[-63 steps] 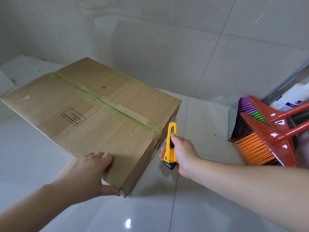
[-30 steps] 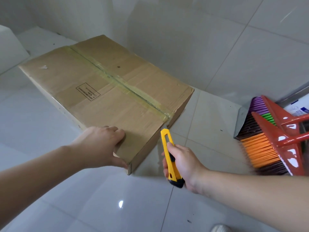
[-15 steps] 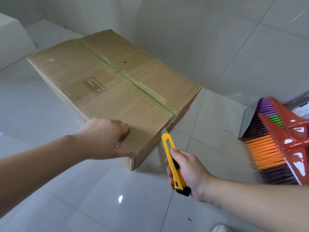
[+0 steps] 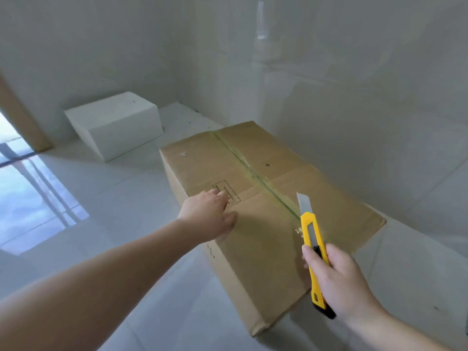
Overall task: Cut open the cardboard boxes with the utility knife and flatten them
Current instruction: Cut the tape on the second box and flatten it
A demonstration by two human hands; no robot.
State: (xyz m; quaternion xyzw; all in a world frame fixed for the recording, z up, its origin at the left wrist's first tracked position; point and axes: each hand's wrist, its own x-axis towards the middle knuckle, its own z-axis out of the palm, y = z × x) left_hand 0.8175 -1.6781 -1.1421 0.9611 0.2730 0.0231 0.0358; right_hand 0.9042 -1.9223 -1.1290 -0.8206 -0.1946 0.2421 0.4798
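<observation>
A flat brown cardboard box [image 4: 266, 203], sealed along its top seam with a strip of yellowish clear tape [image 4: 255, 173], lies on the glossy white tiled floor [image 4: 126, 198] near the wall. The left hand [image 4: 210, 214] rests on the box's top near its left edge, fingers extended flat beside a small printed label [image 4: 226, 192]. To its right, the right hand [image 4: 339, 279] grips a yellow utility knife [image 4: 314, 257] with fingers curled round the handle; the blade is extended and points away over the box, close to the taped seam. Beyond the left hand, a white rectangular box [image 4: 114, 122] sits on the floor.
</observation>
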